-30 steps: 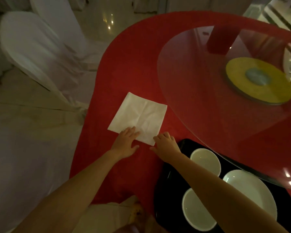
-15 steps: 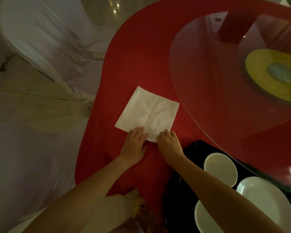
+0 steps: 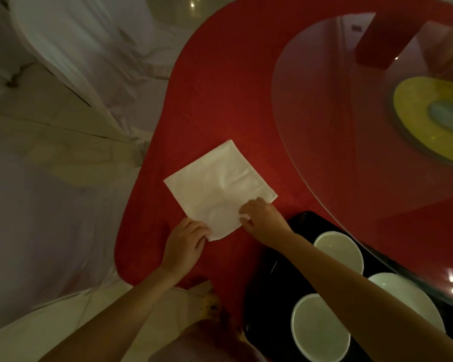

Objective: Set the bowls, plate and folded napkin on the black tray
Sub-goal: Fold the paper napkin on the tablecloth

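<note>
A white square napkin [image 3: 217,186] lies on the red tablecloth [image 3: 220,87]. My left hand [image 3: 186,244] pinches its near corner. My right hand [image 3: 262,218] grips its near right edge, and the corner between the hands curls up. To the right sits the black tray [image 3: 270,278], partly under my right forearm. On it are a white bowl [image 3: 338,252] at the far side, another white bowl [image 3: 319,330] at the near side, and a white plate [image 3: 408,296] to the right, partly hidden by the arm.
A round glass turntable [image 3: 351,126] with a yellow hub [image 3: 429,113] covers the table's right part and overhangs the tray's far edge. A white-covered chair [image 3: 71,48] stands at the upper left. The table edge curves close to my body.
The napkin has turned clockwise and slid nearer. Both hands went from lying flat on its near edge to gripping it, and the near corner has lifted.
</note>
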### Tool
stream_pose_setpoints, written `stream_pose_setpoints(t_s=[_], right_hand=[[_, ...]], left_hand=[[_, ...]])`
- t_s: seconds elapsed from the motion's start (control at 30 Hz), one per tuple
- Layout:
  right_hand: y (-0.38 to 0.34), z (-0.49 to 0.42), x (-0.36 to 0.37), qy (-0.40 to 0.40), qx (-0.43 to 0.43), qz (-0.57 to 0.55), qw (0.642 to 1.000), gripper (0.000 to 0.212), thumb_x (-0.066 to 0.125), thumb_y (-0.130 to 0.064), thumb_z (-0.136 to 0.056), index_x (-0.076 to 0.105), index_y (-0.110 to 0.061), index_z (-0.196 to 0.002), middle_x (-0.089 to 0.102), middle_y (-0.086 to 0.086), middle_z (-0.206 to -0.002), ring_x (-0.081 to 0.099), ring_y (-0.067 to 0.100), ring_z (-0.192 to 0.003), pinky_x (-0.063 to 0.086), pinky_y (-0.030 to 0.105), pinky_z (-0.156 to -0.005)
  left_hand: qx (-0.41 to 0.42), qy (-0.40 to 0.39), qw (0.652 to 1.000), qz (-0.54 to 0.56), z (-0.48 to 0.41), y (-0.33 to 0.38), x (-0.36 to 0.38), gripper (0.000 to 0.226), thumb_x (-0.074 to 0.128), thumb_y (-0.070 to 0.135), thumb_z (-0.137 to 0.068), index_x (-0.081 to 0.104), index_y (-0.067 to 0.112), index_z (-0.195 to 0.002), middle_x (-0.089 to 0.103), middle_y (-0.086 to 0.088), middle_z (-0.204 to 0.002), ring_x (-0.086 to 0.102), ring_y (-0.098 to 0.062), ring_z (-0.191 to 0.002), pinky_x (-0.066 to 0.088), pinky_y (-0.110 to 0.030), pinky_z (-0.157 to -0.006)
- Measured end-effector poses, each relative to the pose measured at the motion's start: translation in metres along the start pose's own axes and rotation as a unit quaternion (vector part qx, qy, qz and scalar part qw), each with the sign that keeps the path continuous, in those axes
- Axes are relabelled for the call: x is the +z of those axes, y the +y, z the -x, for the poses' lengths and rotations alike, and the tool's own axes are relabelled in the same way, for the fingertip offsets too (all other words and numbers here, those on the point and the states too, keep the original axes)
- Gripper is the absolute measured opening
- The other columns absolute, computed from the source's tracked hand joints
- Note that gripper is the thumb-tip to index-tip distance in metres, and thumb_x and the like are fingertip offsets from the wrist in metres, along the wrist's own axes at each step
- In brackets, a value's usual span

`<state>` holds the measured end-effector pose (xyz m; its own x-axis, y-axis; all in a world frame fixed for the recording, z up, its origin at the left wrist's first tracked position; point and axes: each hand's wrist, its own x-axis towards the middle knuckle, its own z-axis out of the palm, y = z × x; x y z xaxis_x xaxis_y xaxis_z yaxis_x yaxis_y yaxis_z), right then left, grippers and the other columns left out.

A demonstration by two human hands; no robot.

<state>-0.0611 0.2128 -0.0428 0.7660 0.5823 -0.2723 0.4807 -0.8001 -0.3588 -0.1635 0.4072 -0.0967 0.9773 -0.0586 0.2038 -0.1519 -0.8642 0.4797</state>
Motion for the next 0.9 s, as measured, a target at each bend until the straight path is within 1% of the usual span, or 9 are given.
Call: stream_pose_setpoints(t_s=[0.1,0.17,0.23,0.3,0.43,0.53,0.67,0.8,0.9], right_hand=[[0.016,-0.007,-0.009,-0.007,0.06,0.046,0.997,0.036,0.046,-0.01,-0.088,0.051,-0.016,-0.122,0.053,0.003,-0.126,0.041,0.024,-0.118,0.037,0.038,-0.099],[0.021,-0.01,-0.01,-0.019,0.054,0.08,0.995,0.042,0.045,-0.005,-0.084,0.048,-0.016,-0.125,0.049,0.004,-0.128,0.039,0.025,-0.118,0.036,0.039,-0.097],[0.023,-0.012,-0.007,-0.017,0.033,0.098,0.994,0.043,0.046,-0.002,-0.081,0.047,-0.015,-0.123,0.048,0.004,-0.125,0.041,0.025,-0.116,0.037,0.039,-0.096],[0.021,-0.012,-0.003,-0.008,0.016,0.118,0.993,0.041,0.048,-0.002,-0.079,0.047,-0.014,-0.118,0.049,0.004,-0.122,0.044,0.025,-0.113,0.038,0.039,-0.095],[0.019,-0.012,0.001,-0.01,-0.014,0.162,0.987,0.038,0.05,-0.008,-0.078,0.047,-0.013,-0.116,0.05,0.006,-0.119,0.046,0.026,-0.11,0.037,0.04,-0.096],[0.02,-0.01,-0.001,-0.017,-0.039,0.183,0.982,0.037,0.053,-0.014,-0.079,0.047,-0.013,-0.115,0.05,0.006,-0.118,0.045,0.026,-0.111,0.034,0.04,-0.099],[0.027,-0.006,-0.008,-0.019,-0.069,0.175,0.982,0.032,0.053,-0.013,-0.081,0.051,-0.014,-0.114,0.053,0.004,-0.118,0.046,0.025,-0.112,0.033,0.039,-0.099],[0.035,-0.001,-0.015,-0.015,-0.08,0.183,0.98,0.022,0.044,-0.012,-0.087,0.058,-0.016,-0.104,0.06,0.001,-0.109,0.049,0.022,-0.107,0.032,0.034,-0.095],[0.036,0.004,-0.018,-0.001,-0.099,0.18,0.979,0.019,0.043,-0.016,-0.09,0.058,-0.015,-0.1,0.061,0.001,-0.106,0.05,0.021,-0.105,0.033,0.032,-0.094]], left_hand=[[-0.003,-0.018,0.999,-0.046,0.01,0.0,-0.005,0.023,0.045,0.015,-0.081,0.066,0.014,-0.09,0.068,0.002,-0.096,0.054,-0.015,-0.093,0.048,-0.028,-0.073],[0.007,-0.027,0.996,-0.083,0.012,0.008,-0.003,0.024,0.045,0.012,-0.08,0.064,0.013,-0.094,0.067,0.0,-0.097,0.06,-0.021,-0.09,0.049,-0.033,-0.074],[0.027,-0.029,0.993,-0.108,0.01,0.016,0.0,0.024,0.048,0.012,-0.08,0.065,0.016,-0.097,0.067,0.001,-0.095,0.062,-0.021,-0.088,0.048,-0.032,-0.078],[0.045,-0.028,0.992,-0.117,0.004,0.023,0.002,0.022,0.054,0.012,-0.078,0.067,0.018,-0.095,0.068,0.004,-0.091,0.063,-0.018,-0.085,0.044,-0.03,-0.079],[0.012,-0.021,0.994,-0.105,-0.004,0.029,-0.003,0.027,0.078,0.006,-0.063,0.072,0.015,-0.087,0.072,0.002,-0.081,0.067,-0.018,-0.076,0.052,-0.029,-0.07],[0.012,0.006,0.997,-0.077,-0.007,0.026,-0.013,0.027,0.076,0.004,-0.066,0.071,0.013,-0.091,0.072,-0.001,-0.079,0.067,-0.02,-0.074,0.052,-0.031,-0.067],[0.033,0.045,0.995,-0.077,-0.004,0.019,-0.034,0.018,0.06,0.013,-0.079,0.072,0.009,-0.091,0.074,-0.004,-0.078,0.069,-0.022,-0.07,0.055,-0.032,-0.063],[0.038,0.041,0.994,-0.096,0.001,0.014,-0.045,0.019,0.07,0.007,-0.07,0.073,0.006,-0.088,0.075,-0.007,-0.076,0.07,-0.022,-0.065,0.056,-0.032,-0.06],[0.016,0.028,0.994,-0.102,0.007,0.013,-0.048,0.016,0.066,0.014,-0.075,0.073,0.008,-0.088,0.075,-0.006,-0.075,0.07,-0.022,-0.064,0.055,-0.031,-0.061]])
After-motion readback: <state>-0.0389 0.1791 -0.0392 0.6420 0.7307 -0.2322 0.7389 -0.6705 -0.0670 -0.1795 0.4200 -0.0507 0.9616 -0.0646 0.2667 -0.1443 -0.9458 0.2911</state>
